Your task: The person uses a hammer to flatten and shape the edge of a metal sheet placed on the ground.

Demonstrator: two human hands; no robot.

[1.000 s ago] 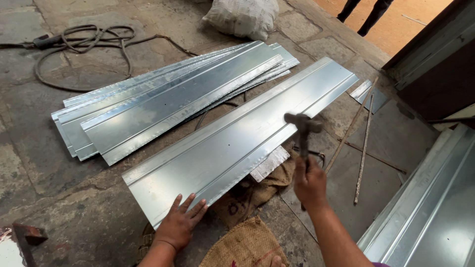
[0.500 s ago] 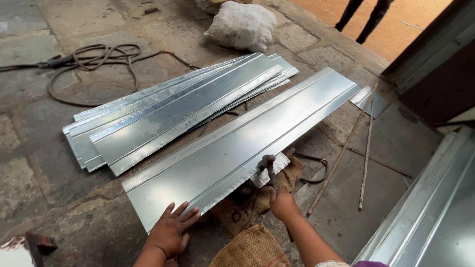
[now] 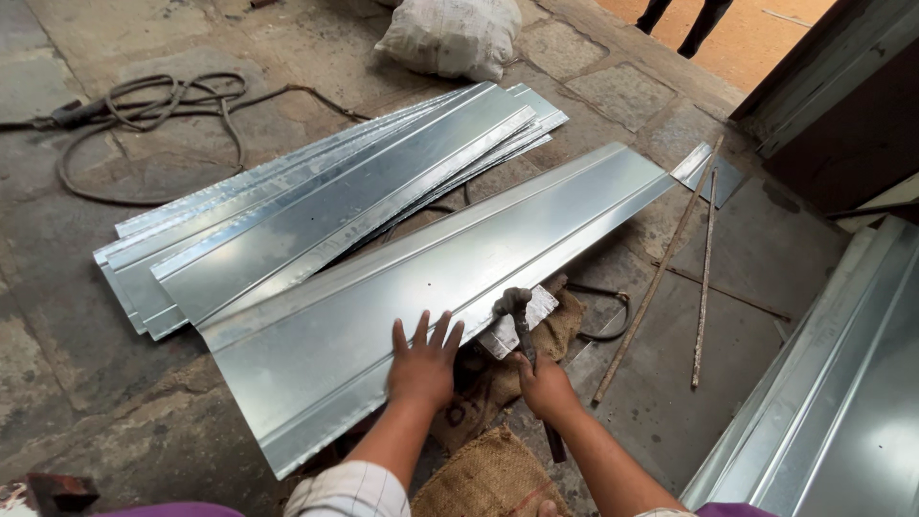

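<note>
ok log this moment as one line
left hand: flat on metal sheet | right hand: grips hammer, head at sheet edge

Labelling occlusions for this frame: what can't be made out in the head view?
- Head view: what lies under the long silver sheet-metal panel where the hammer meets it; the panel and a pale block hide it.
- Right hand covers most of the hammer's handle.
- Lower sheets of the silver panel stack: overlapped, count unclear.
- Standing person's dark legs: cut by top edge.
- Left hand hides the panel surface beneath its palm.
</note>
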